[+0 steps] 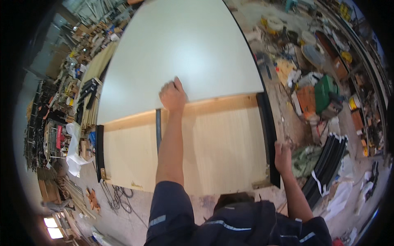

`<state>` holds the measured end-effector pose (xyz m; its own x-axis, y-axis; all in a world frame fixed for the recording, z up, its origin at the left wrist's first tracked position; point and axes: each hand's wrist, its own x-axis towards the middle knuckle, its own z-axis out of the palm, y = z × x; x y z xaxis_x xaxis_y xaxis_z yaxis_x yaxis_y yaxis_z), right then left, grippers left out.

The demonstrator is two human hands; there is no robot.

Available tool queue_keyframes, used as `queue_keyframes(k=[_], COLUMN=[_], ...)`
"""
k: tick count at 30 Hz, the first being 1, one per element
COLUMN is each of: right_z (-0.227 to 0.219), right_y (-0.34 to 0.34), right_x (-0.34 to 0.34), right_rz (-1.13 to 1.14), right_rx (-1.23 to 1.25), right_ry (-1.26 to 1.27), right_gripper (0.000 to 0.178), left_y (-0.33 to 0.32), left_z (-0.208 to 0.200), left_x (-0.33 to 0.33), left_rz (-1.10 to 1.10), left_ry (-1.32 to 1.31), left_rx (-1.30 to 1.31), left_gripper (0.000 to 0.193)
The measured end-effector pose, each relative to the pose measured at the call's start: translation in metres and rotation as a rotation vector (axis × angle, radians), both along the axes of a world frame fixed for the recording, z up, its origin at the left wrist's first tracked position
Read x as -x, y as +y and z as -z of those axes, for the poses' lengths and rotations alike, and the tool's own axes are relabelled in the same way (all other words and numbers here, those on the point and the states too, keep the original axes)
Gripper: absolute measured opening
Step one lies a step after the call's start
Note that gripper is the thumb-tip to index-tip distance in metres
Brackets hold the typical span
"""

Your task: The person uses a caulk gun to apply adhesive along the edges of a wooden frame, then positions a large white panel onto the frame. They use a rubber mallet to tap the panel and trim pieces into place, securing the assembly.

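Large glossy white flat panel (184, 45) lay beyond pale wood-grained board (225, 143). Left hand (172, 96) was clenched over panel's near edge. Right hand (283, 156) was at long black side rail (267, 133), grasp unclear. Black strip bundle (329, 164) lay farther right.

Plain white on the panel (193, 45) beneath the left fingers (166, 87); black on the side rail (268, 135) beside the right fingers (279, 147); pale tan grain on the wooden board (223, 143) between both.

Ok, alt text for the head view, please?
The person's left hand is at the near edge of a large white panel, the right hand at a black side rail. Pale wood shows nearer the person, with workshop clutter all around.
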<state>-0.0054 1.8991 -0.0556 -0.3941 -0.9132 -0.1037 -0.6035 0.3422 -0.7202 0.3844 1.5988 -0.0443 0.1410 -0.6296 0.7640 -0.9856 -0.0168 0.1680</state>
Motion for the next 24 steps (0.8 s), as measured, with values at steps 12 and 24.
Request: queue_keyframes(k=[12,24], right_z=[-0.021,-0.022], right_y=[-0.005,-0.006], right_x=[-0.013,-0.013], right_rz=[0.033,0.026], right_rx=[0.086,0.016], right_ry=[-0.035,-0.093], right_gripper=[0.05,0.055], left_y=[-0.009,-0.025], left_z=[-0.009,0.006], left_x=[0.001,-0.003], left_rz=[-0.042,-0.056], left_ry=[0.025,-0.102], left_rx=[-0.217,-0.379], left_gripper=[0.046,0.037])
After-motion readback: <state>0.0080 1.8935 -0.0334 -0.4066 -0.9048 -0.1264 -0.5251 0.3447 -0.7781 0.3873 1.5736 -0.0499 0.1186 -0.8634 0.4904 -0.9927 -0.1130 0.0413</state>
